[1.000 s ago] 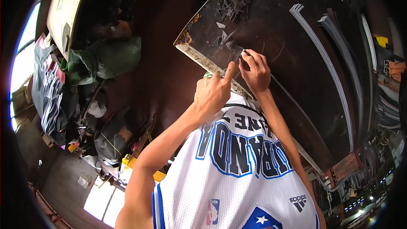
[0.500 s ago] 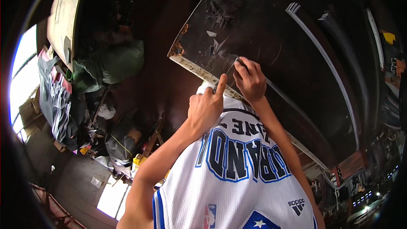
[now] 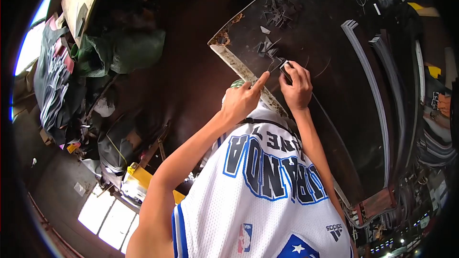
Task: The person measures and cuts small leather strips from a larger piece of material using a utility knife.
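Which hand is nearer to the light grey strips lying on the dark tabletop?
Right. The right hand is over the tabletop, to the left of the strips; the left hand is farther left, by the tabletop's pale edge.

Matt dark scraps (image 3: 278,13) lie on a smooth, scratched black table (image 3: 337,100) with a rough, chipped edge (image 3: 234,61); ribbed strips (image 3: 377,98) show a dull sheen at right, a mesh-cloth jersey (image 3: 210,229) near, wrinkled green sheeting (image 3: 136,52) left.
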`<state>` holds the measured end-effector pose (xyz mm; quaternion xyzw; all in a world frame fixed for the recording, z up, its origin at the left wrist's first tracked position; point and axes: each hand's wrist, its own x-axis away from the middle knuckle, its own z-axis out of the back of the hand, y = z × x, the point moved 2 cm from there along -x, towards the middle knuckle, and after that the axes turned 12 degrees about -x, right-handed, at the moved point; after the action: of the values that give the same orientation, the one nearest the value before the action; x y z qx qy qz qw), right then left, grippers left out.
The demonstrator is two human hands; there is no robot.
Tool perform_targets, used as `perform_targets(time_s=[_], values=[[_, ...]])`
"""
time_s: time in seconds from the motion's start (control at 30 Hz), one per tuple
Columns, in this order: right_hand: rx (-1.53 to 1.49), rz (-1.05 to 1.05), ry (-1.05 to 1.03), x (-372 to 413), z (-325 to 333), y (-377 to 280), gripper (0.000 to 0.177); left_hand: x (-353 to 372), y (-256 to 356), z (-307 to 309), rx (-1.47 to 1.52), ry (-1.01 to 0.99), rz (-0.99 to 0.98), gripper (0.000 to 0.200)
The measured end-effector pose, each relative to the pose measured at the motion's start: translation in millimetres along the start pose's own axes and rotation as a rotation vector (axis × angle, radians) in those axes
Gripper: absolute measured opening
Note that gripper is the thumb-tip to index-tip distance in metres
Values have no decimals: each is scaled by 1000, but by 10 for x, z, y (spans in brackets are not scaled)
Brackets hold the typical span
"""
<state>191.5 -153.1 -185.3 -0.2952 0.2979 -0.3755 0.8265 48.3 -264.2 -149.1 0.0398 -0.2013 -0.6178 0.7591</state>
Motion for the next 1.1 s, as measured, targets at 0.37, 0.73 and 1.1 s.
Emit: perform_targets(time_s=[0.37, 0.73, 1.1], values=[[30, 11, 11, 3, 4, -8, 31, -71, 269, 382, -28, -189, 6, 58], [27, 22, 31, -6, -10, -22, 29, -225, -63, 392, -36, -190, -33, 48], [19, 47, 65, 13, -16, 17, 29, -315, -536, 619, -123, -232, -366, 31]])
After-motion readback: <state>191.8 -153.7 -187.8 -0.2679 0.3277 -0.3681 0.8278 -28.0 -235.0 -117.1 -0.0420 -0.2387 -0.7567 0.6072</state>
